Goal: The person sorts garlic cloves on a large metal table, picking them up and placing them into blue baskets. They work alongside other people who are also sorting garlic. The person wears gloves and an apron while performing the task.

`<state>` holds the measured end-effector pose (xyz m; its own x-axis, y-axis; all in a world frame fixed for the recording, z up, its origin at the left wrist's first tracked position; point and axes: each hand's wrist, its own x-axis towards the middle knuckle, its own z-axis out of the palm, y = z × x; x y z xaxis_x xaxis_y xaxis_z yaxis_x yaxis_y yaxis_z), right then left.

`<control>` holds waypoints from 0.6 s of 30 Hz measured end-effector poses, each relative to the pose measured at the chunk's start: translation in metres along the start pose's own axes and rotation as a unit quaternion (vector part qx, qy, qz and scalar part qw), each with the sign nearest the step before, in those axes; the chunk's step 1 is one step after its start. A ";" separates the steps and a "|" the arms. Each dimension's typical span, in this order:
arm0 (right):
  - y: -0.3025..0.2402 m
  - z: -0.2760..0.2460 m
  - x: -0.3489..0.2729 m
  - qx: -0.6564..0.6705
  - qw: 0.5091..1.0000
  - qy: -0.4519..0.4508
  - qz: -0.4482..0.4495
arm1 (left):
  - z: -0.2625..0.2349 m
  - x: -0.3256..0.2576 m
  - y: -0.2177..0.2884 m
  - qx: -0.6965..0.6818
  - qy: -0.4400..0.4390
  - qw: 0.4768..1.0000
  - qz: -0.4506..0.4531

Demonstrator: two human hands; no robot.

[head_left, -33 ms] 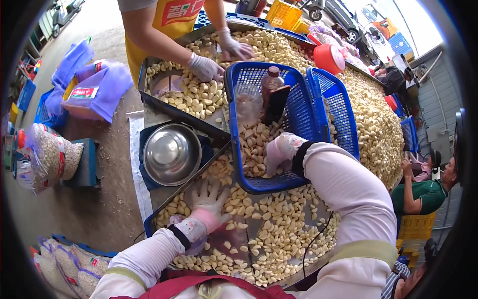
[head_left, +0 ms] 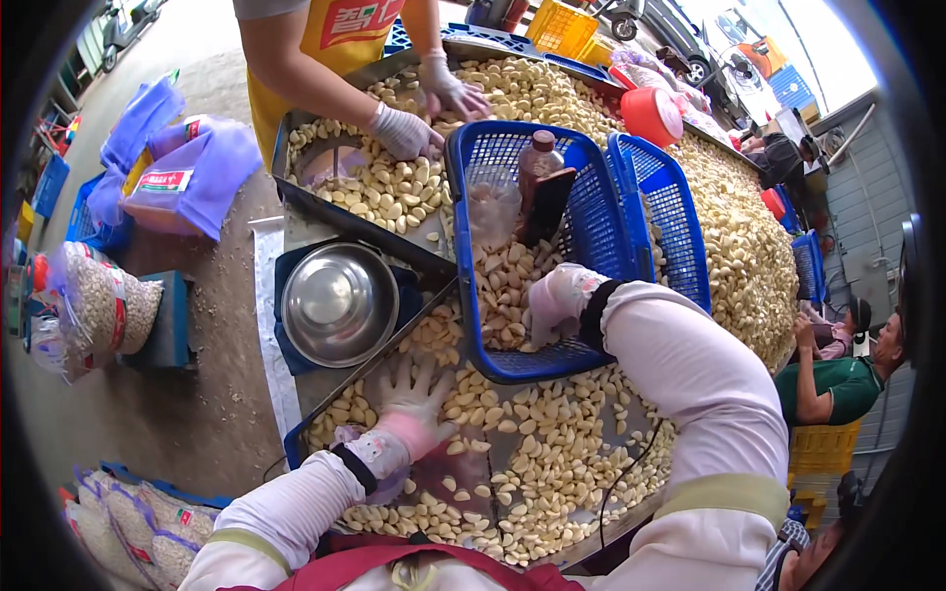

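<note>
Here, the gloved left hand (head_left: 412,402) lies open, fingers spread flat on the peeled garlic cloves (head_left: 552,463) covering the metal desk (head_left: 631,527), while the gloved right hand (head_left: 554,300) reaches into the blue basket (head_left: 591,212), its grip on the cloves there impossible to tell. Nothing appears changed from the matching view, so the sorting looks mid-course. Beside them sit a steel bowl (head_left: 339,303), a co-worker's gloved hands (head_left: 404,131) and bagged garlic on the concrete floor (head_left: 197,414).

Left hand (head_left: 414,406) gloved, held flat, palm down, fingers spread and pointed forward; wrist straight, forearm sleeved in white, entered from lower left. Right hand (head_left: 554,300) gloved, fingers curled downward, nothing seen gripped; right arm extended forward from lower right, elbow bent, white sleeve worn.
</note>
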<state>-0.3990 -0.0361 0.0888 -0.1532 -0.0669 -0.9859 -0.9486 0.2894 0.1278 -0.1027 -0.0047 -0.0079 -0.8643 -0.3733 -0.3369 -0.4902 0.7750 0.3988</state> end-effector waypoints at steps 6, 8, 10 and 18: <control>0.031 0.023 0.026 0.085 0.996 0.003 0.008 | -0.005 0.001 0.002 -0.031 0.013 0.999 0.010; 0.029 0.024 0.027 0.119 0.993 -0.020 -0.016 | -0.005 -0.001 0.000 -0.038 0.028 0.999 0.010; 0.028 0.024 0.030 0.090 0.994 -0.035 -0.050 | -0.003 -0.001 -0.002 -0.035 0.055 0.998 0.021; -0.012 0.002 -0.024 0.181 0.982 0.027 0.038 | -0.001 -0.001 -0.007 -0.032 0.046 0.998 0.016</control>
<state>-0.3831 -0.0358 0.1103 -0.2425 -0.0793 -0.9669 -0.7754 0.6148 0.1440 -0.0983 -0.0104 -0.0096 -0.8849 -0.3967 -0.2440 -0.4657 0.7539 0.4633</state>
